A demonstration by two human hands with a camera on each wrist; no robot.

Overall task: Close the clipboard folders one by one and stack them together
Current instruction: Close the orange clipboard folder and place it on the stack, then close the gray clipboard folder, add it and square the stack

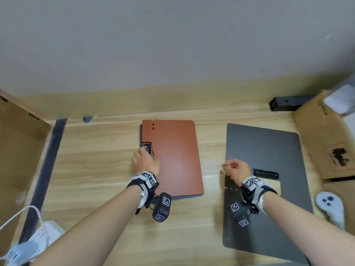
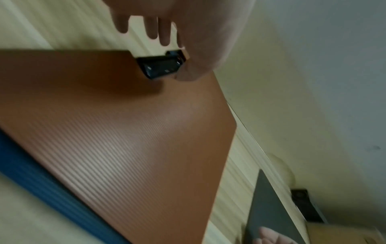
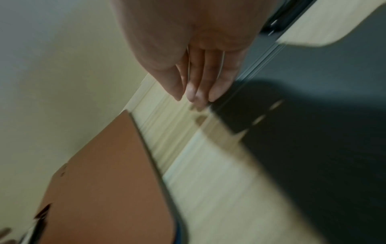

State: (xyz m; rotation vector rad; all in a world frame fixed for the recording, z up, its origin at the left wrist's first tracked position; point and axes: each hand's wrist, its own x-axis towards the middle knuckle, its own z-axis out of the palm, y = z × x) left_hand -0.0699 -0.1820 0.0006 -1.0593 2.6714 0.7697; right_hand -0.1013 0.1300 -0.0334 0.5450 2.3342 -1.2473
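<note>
1. Left hand [image 1: 146, 160] at the brown folder [image 1: 174, 156]'s left edge, thumb and fingers relaxed by its black clip [image 2: 160, 66]; brown folder closed atop a blue one [image 2: 41, 186].
2. Bare desk strip [image 1: 213, 169] between folders.
3. Right hand [image 1: 237, 168], fingers straight, holding nothing, at the grey folder [image 1: 269, 150]'s left edge; that folder lies open.

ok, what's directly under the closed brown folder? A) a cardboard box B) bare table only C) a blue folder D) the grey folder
C: the brown folder lies on a blue folder, whose edge shows along its left and near sides; the grey folder lies apart.
</note>
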